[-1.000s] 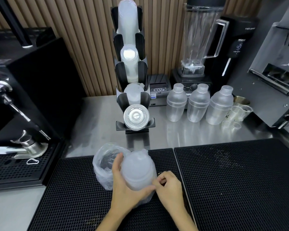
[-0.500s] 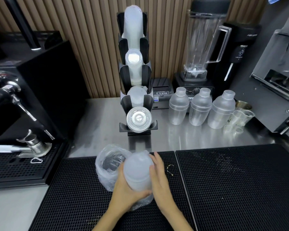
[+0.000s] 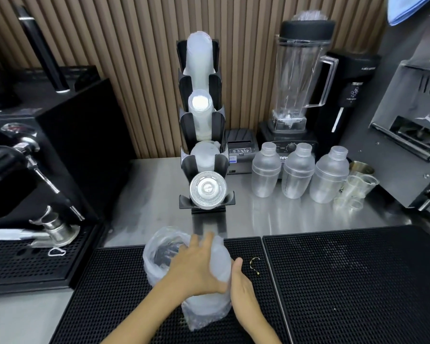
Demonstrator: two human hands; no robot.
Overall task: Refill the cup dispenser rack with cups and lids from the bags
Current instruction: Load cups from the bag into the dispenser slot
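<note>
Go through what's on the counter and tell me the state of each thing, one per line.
Rack: upright, cups in its slots, a lid at front.
Cup stack: bagged, gripped by left hand.
Right hand: flat against the stack.
Second bag: open.
Blender: empty, lidded.
Shakers: capped, upright.

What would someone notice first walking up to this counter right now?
Probably the tall black cup rack at the back of the steel counter, stacked with frosted cups and a lid facing out at its foot. Then, near the front on the black mat, the left hand and right hand around a bagged stack of cups. A blender stands right of the rack.
</note>
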